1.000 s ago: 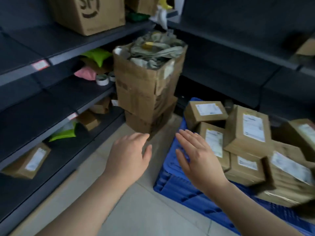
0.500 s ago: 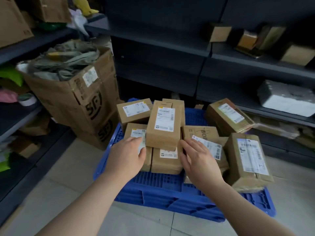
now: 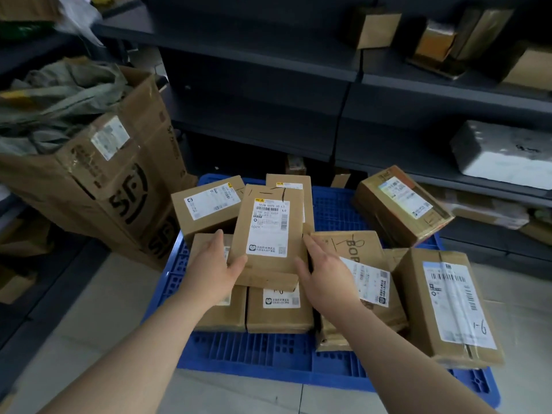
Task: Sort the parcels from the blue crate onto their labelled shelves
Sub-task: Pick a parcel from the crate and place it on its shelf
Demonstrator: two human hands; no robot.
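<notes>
Held parcel: flat brown cardboard parcel with a white barcode label (image 3: 268, 231), lying tilted on top of the pile in the blue slatted plastic crate (image 3: 263, 351). We have it between both hands.
Left hand: left hand (image 3: 213, 268) on the parcel's left edge. Thumb is over the top face, fingers (image 3: 218, 243) pressed together along the side, gripping.
Right hand: right hand (image 3: 325, 276) on the right edge. Thumb tip is on the top face, fingers (image 3: 312, 246) pressed together along the side, gripping.
Label text: we read "6009" in the top printed row and again lower left. The rest is too small.
Pile: more brown parcels under and around it, white labels facing up.
Handwriting: brown parcel marked "BOP" (image 3: 355, 245) sits just beside and under our right hand. Brown parcel marked "1-6" (image 3: 448, 309) sits at the crate's right front corner.
Left of crate: big open brown cardboard carton printed with black "SF" logos (image 3: 128, 189), stuffed with grey-green bags, just beside the crate.
Behind: dark metal shelves (image 3: 254, 64). A white foam box (image 3: 501, 153) sits on the right shelf, and brown boxes (image 3: 376, 28) sit on the shelf above it.
Floor: pale tiles under the crate.
</notes>
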